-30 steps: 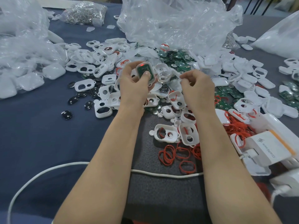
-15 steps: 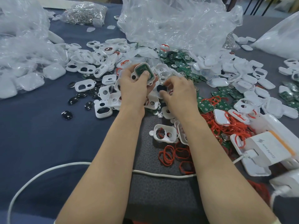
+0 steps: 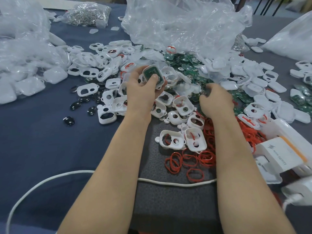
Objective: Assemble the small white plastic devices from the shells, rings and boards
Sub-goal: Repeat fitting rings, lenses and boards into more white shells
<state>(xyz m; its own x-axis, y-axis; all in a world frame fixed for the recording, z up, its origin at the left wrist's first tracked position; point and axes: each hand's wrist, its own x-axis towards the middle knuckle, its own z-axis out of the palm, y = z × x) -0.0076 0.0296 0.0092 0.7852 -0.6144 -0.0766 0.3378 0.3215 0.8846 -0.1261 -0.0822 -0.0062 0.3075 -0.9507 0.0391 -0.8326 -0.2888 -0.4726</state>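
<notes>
Shell [image 3: 149,67] containing green board [image 3: 150,72] sits clasped in left grip [image 3: 141,92]; right grip [image 3: 216,102] curls, perhaps around something.

One wide-angle head-worn view, facing forward and down, close above the table [image 3: 33,149]

Small-parts assembly workshop, hand piecework. Cloth-covered tabletop [image 3: 33,149] is heaped with loose stock: white shells [image 3: 89,86] at 10 o'clock, green boards [image 3: 187,65] at 12, red rings [image 3: 206,158] at 5. Bulk plastic bags [image 3: 177,22] at 12, a bag of metal bits [image 3: 87,12] at 11.
</notes>
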